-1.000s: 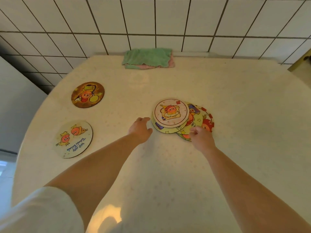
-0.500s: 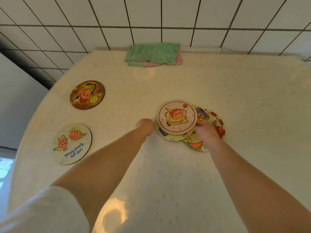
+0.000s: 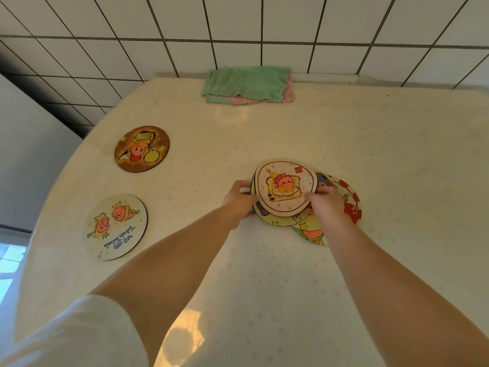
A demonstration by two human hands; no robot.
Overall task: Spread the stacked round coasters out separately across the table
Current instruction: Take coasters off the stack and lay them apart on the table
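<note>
Coasters are what we're looking at, spread partly over a cream speckled table [image 3: 264,287] that fills most of the frame. Just right of centre sits the leftover pile [image 3: 304,202], fanned out rather than neatly stacked. On top is a pale coaster [image 3: 285,190] with an orange character on toast, and it looks tilted, its left edge raised a bit. Our left hand [image 3: 238,201] is curled around the left side of the pile, fingers on the top coaster's rim and thumb lower down, though we can't tell whether it's pinching just that one or also the yellow coaster [image 3: 277,221] under it. Our right hand [image 3: 326,205] is half closed with its fingertips on the right edge of the same top coaster, resting over the others. A coaster with red shapes [image 3: 352,200] pokes out to the right, and another with an orange blob [image 3: 312,234] shows below. Two coasters already lie apart on the left of the frame: a dark brown one [image 3: 141,149] in the upper left, and a white one with blue lettering [image 3: 115,226] below it. A green cloth [image 3: 246,82] over a pink one lies at the table's far edge against the tiled wall [image 3: 238,19].
</note>
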